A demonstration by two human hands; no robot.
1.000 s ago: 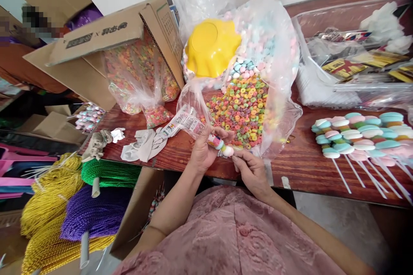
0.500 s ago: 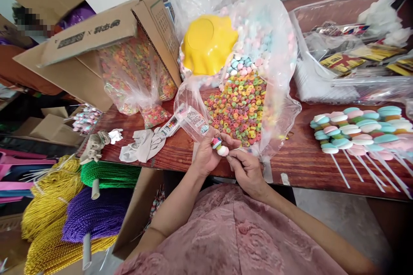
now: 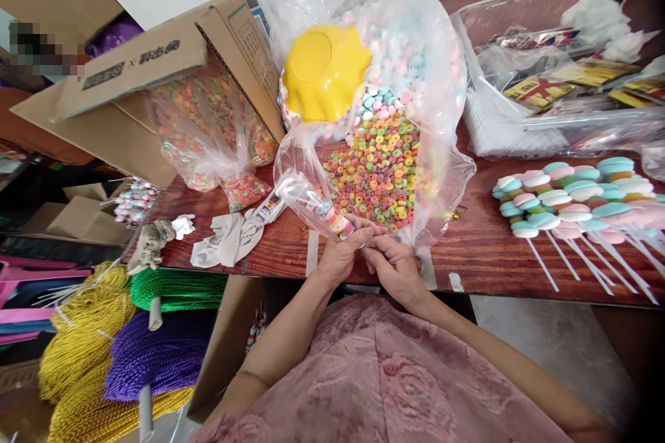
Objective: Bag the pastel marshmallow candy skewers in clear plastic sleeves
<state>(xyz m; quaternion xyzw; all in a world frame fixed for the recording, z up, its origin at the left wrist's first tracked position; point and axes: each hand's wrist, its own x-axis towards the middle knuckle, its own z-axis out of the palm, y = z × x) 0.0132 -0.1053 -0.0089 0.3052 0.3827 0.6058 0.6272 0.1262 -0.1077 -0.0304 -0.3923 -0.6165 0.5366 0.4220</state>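
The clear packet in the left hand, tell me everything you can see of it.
The clear packet is long, narrow and shiny, like thin plastic, with pink and pale blue pieces showing through. It slants over the table, its near end held in the left hand, its far end pointing forward and left. The hand partly hides the near end.

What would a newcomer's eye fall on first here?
Probably the glossy yellow scalloped bowl, upturned on pastel candies at the back of the reddish-brown wood-grained table. In front of it, a heap of small multicoloured ring-shaped candies catches the eye, with the left hand at its near edge holding a colourful clear-wrapped candy stick. Candy skewers, mostly blue, pink and white, lie at the table's right.
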